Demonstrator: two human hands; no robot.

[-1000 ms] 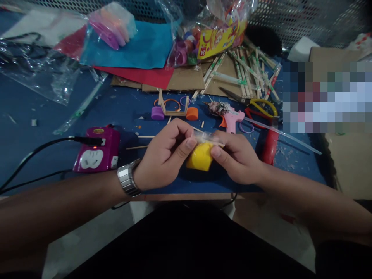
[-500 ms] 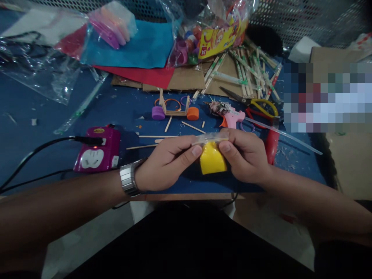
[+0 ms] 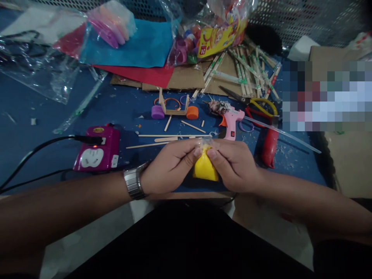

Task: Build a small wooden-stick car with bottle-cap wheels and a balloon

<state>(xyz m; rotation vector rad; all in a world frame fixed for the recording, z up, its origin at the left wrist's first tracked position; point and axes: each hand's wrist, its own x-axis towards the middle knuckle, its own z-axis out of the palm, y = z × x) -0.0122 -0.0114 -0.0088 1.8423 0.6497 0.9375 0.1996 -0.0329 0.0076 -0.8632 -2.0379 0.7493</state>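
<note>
Between my two hands hangs a small clear plastic bag (image 3: 205,169) filled with something bright yellow. My left hand (image 3: 171,164), with a metal watch on its wrist, pinches the left side of the bag's gathered top. On the other side my right hand (image 3: 235,162) grips the top between thumb and fingers. Just beyond them lie thin wooden sticks (image 3: 165,140) and a pink glue gun (image 3: 231,120) with a long clear glue stick in its back. Farther off stands a small wooden frame (image 3: 175,112) with a purple and an orange cap at its ends.
A purple power socket box (image 3: 99,149) with a black plug sits at the left. Scissors (image 3: 255,104) and a red-handled tool (image 3: 270,145) lie right. Behind are wrapped chopsticks (image 3: 247,73), blue and red sheets (image 3: 154,46), cardboard (image 3: 186,79) and a bag of colourful pieces (image 3: 215,40).
My hands have moved closer together and slightly toward me, the right one shifting left. The bag's top, stretched wide before, is now bunched. More of the glue gun's handle shows.
</note>
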